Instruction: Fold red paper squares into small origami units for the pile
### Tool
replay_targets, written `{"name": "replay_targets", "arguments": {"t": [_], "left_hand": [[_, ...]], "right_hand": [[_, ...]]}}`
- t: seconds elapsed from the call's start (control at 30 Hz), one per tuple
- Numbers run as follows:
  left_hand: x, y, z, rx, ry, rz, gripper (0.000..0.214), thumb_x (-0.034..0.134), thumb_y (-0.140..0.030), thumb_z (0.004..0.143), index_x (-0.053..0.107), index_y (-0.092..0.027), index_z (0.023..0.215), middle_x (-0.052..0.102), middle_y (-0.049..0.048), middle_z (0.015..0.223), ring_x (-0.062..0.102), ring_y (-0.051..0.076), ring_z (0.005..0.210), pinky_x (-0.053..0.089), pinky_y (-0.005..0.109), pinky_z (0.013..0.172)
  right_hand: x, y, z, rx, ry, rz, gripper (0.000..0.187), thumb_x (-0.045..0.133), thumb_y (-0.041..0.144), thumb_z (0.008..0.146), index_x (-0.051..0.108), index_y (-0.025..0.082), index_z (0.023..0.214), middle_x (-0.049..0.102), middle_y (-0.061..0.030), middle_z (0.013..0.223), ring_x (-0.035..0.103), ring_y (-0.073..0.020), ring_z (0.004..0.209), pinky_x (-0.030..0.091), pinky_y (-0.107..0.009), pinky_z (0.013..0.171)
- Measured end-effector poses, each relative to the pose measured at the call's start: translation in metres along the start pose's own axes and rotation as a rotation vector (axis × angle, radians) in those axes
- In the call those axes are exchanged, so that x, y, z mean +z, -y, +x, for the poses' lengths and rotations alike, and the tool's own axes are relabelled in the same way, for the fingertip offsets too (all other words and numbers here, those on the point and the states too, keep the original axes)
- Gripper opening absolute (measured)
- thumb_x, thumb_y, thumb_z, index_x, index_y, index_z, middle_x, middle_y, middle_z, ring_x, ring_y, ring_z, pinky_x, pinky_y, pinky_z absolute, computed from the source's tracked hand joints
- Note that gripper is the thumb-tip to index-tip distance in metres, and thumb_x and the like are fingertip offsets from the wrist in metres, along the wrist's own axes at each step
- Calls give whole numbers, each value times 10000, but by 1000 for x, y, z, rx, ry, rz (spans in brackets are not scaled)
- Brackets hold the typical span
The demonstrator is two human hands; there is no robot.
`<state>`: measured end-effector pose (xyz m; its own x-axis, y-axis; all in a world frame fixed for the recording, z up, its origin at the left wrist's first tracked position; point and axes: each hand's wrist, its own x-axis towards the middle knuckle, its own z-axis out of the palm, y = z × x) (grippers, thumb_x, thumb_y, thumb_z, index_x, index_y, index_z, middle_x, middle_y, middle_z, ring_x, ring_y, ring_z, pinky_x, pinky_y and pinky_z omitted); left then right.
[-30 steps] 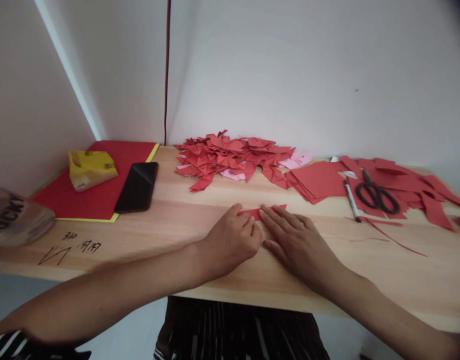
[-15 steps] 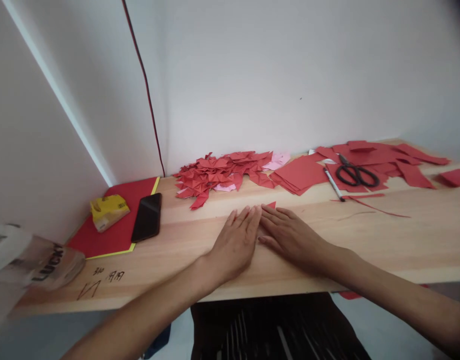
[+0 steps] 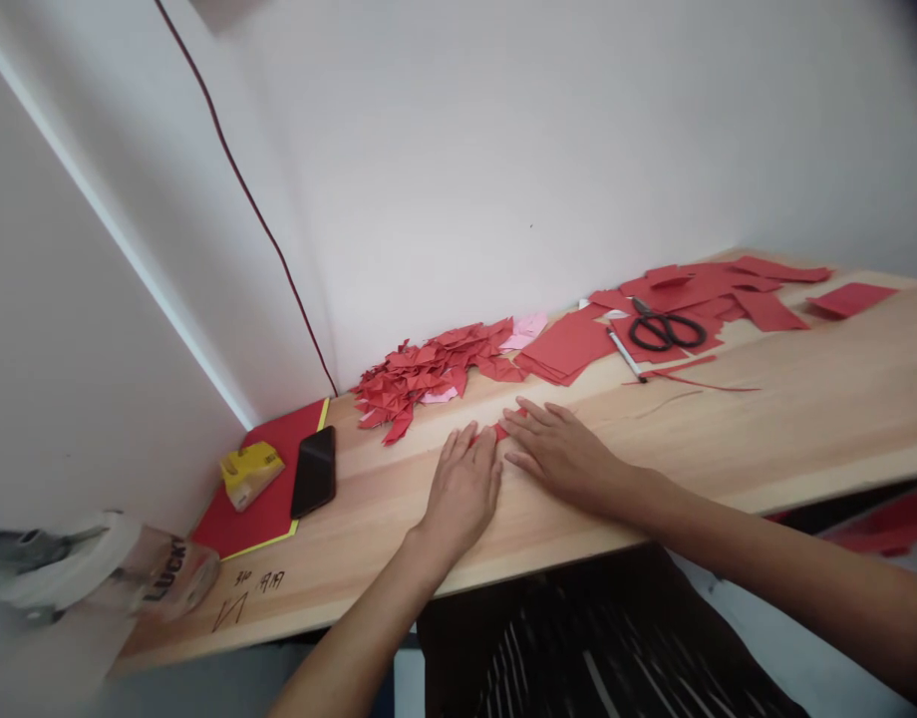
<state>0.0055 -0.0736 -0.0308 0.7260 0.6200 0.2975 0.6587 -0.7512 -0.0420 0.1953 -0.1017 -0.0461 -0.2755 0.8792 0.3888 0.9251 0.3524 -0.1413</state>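
A small piece of folded red paper lies on the wooden table, mostly covered by my fingers. My left hand rests flat over its left end, fingers stretched out and pointing away from me. From the right, my right hand presses on the other end with its fingers spread. Between the two hands a short strip of the red paper shows. Behind them sits a heap of folded red and pink paper pieces, beside a stack of flat red sheets.
Black-handled scissors and a white marker lie by red paper scraps at the back right. To the left are a phone, a yellow packet on a red folder, and a clear bottle at the table's edge.
My hands have come slightly apart, so more of the red paper shows between them. The camera view has tilted and shifted. The things around appear unmoved on the table.
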Motion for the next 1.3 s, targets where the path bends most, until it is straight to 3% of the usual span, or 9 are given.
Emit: {"name": "replay_targets", "arguments": {"t": [0.1,0.2,0.53,0.67,0.77,0.87,1.07,1.17,1.3], "left_hand": [[-5,-1,1,25,45,10,407,415,-234,969,514,-111,1345,552,120,1400,415,284,1382,325,513,1159],[-8,-1,2,22,66,11,429,447,-208,947,504,-122,1364,527,112,1426,403,281,1391,319,515,1162],[-6,-2,2,13,24,38,389,404,-249,976,568,-115,1302,580,106,1372,474,280,1334,325,514,1155],[-8,-2,3,18,53,16,415,443,-225,949,535,-103,1335,567,115,1386,464,290,1340,330,510,1153],[-9,-1,3,17,78,-5,443,463,-213,933,508,-110,1362,548,109,1407,446,292,1354,326,505,1157],[-8,-1,3,15,60,-3,433,445,-226,948,508,-117,1362,550,105,1406,446,288,1355,320,514,1157],[-5,-1,1,22,33,33,380,403,-255,977,563,-129,1297,580,107,1372,458,276,1346,311,522,1154],[-7,-1,2,17,53,37,399,420,-250,966,541,-121,1324,572,110,1381,443,274,1357,301,511,1164],[-9,-2,3,10,83,25,415,437,-244,955,531,-113,1338,564,109,1390,437,287,1360,304,516,1161]], "right_hand": [[2,-1,1,-94,3,38,520,408,395,984,473,148,1437,485,-132,1468,345,-293,1419,319,-513,1120],[3,2,2,-170,49,54,544,385,435,992,472,131,1436,519,-137,1437,414,-265,1383,350,-470,1116],[6,7,2,-13,-20,-4,527,399,387,987,535,40,1360,569,-203,1369,465,-346,1329,312,-544,1110],[5,6,1,-86,-22,11,537,417,417,981,498,101,1407,509,-156,1444,369,-295,1406,325,-489,1124],[7,7,0,-152,4,23,534,397,429,989,503,113,1406,532,-144,1425,441,-261,1363,357,-454,1111],[9,6,-1,-102,-10,13,532,391,416,990,526,82,1380,561,-182,1386,491,-288,1320,356,-486,1102],[4,4,-4,-4,-61,-10,548,402,403,979,520,47,1379,537,-214,1400,396,-331,1384,324,-519,1111],[-1,7,-4,-103,-59,10,553,410,416,976,504,72,1398,508,-180,1439,353,-307,1413,330,-491,1119],[-4,11,-5,-176,-31,17,512,418,405,983,572,60,1328,601,-180,1342,441,-303,1356,345,-487,1106]]}}
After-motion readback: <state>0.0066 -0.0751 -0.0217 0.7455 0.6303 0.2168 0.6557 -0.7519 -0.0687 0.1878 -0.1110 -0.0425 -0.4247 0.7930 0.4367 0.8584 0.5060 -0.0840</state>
